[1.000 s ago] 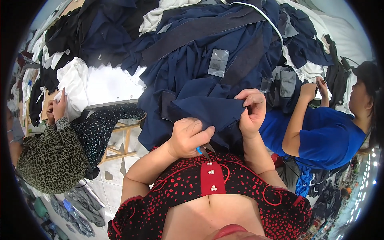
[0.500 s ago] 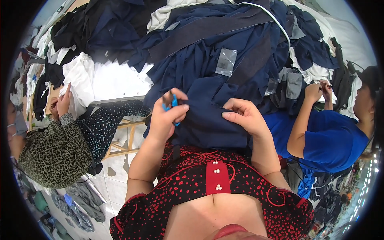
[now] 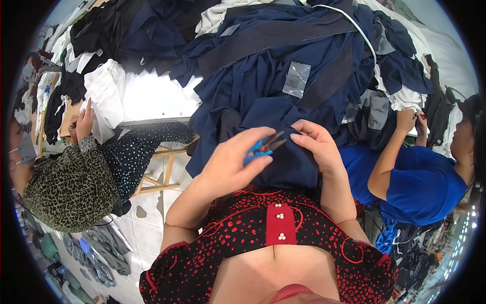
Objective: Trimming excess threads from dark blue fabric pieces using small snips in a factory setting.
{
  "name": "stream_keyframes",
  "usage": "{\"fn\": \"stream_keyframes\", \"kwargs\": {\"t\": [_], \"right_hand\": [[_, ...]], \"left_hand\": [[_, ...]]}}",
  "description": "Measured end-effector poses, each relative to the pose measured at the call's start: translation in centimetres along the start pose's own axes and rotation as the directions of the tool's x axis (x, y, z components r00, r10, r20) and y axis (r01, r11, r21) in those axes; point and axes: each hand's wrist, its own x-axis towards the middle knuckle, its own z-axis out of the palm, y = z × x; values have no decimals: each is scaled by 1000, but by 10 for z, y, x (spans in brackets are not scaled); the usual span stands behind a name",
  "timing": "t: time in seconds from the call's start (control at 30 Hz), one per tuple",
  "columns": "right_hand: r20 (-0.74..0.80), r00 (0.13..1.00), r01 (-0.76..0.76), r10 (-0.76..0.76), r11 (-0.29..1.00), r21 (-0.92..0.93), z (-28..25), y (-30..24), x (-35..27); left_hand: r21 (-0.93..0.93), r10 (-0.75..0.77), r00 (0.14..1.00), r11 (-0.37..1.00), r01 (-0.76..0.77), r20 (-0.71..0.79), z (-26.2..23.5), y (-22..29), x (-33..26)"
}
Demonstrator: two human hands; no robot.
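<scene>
My left hand [image 3: 230, 161] grips a pair of blue-handled thread snips [image 3: 261, 150], its dark blades spread apart and pointing right. Those tips lie close to the fingertips of my right hand [image 3: 320, 148]; whether they touch the cloth I cannot tell. Thumb and fingers of my right hand pinch an edge of a navy garment [image 3: 288, 171], which hangs down in front of my body. Behind both hands the garment runs into a large heap of navy cloth [image 3: 230, 86].
A clear plastic packet [image 3: 296, 80], a dark strip [image 3: 273, 39] and a white cord [image 3: 360, 33] lie on the heap. Co-workers sit at left in a leopard-print top [image 3: 66, 192] and at right in blue [image 3: 412, 175]. A white stack [image 3: 157, 96] stands left, above a wooden stool [image 3: 168, 172].
My left hand has swung right with the snips, from upright to pointing at my right hand's fingertips. My right hand keeps its pinch on the garment, having shifted slightly.
</scene>
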Motion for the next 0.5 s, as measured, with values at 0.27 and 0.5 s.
{"fn": "stream_keyframes", "kwargs": {"t": [0.27,0.5], "right_hand": [[-30,995,87,-90,992,-86,1,0,-2],[-31,993,110,-115,984,-143,2,0,-3]], "left_hand": [[131,-15,1000,991,14,-1,13,-2,5],[165,24,1000,986,-23,-4,16,-4,8]]}}
